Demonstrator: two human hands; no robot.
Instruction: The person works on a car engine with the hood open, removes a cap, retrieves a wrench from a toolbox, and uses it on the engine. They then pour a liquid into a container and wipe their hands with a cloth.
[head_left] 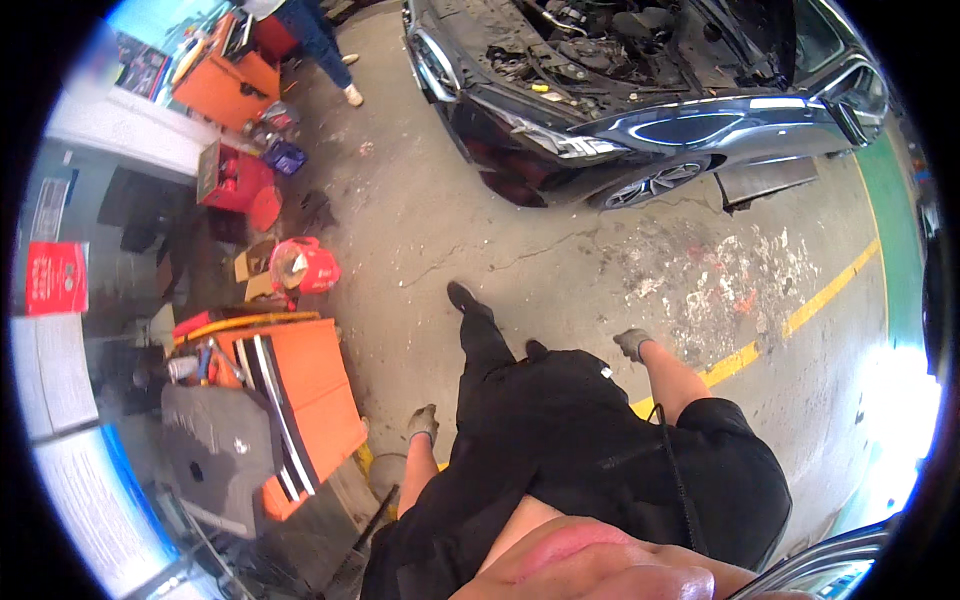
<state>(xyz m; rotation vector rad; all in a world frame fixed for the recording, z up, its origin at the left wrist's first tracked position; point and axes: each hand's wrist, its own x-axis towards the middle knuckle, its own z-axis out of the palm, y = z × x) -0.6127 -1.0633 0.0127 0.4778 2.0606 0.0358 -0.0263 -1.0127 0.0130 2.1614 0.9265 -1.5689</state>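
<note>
My left hand (pixel 423 421), in a grey-green work glove, hangs low beside my body, nearest to an orange tool cabinet (pixel 325 385). Its fingers are loosely bent and open, and I see nothing in them. On the other side, my right hand (pixel 632 344) wears a similar glove and swings out over the concrete floor, also open and empty as far as I can see. Ahead stands a dark car (pixel 690 125) with its engine bay (pixel 590 50) exposed. Neither hand touches the car or the cabinet.
A black plastic case (pixel 222 450) and hand tools lie on the cabinet. Further up the left side are a red bucket (pixel 306 266), a red box (pixel 232 178) and another orange cabinet (pixel 225 85). Another person's legs (pixel 322 45) show there. A yellow line (pixel 830 288) crosses the stained floor.
</note>
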